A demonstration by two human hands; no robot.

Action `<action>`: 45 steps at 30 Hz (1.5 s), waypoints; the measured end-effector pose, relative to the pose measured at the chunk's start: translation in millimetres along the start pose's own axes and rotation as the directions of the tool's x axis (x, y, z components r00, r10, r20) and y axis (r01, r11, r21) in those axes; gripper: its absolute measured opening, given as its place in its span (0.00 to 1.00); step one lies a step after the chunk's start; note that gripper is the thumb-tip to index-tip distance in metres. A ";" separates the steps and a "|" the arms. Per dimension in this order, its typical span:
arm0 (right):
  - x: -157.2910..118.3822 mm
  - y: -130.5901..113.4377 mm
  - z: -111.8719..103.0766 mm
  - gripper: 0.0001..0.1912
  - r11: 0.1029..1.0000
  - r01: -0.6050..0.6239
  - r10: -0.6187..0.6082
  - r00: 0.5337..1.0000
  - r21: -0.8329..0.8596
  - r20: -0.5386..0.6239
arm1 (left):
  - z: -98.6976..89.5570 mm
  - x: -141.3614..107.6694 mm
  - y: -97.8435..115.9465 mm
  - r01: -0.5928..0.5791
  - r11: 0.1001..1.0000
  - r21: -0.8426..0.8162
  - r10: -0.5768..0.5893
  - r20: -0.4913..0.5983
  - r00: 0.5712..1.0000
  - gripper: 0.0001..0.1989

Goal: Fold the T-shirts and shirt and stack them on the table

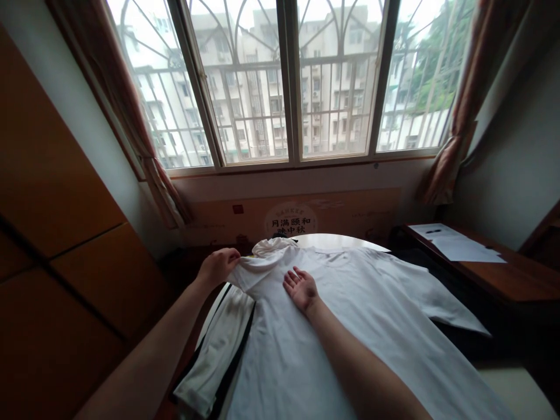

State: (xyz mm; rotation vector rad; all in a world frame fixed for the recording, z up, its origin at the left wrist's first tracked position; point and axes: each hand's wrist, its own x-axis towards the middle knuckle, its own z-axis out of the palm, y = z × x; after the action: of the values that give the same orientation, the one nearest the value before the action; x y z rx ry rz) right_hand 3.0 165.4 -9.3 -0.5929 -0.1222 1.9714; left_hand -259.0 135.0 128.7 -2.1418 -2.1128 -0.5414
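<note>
A white T-shirt lies spread over a round white table, its right sleeve hanging past the table's side. My left hand pinches the edge of the left sleeve and holds it raised a little. Palm up, with fingers extended, my right hand rests on the shirt near the left shoulder. Beneath the left sleeve, a cream garment with black stripes lies along the table's left side. Bunched pale cloth sits just beyond the shirt's shoulder.
At the right, papers and a dark pen lie on a brown wooden desk. A printed cardboard panel stands below the barred window. An orange-brown cabinet is on the left.
</note>
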 end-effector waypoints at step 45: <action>11.5 2.7 -6.0 0.20 0.999 0.009 -0.005 0.998 -0.054 0.059 | 100.2 36.5 16.0 0.070 0.993 0.098 -0.068 -0.021 0.997 0.19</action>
State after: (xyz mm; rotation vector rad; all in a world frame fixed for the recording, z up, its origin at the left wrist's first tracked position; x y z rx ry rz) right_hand -0.6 173.1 -19.5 -0.5691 -0.2142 1.9844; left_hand -224.9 199.5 49.3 -2.0109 -2.1632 -0.4497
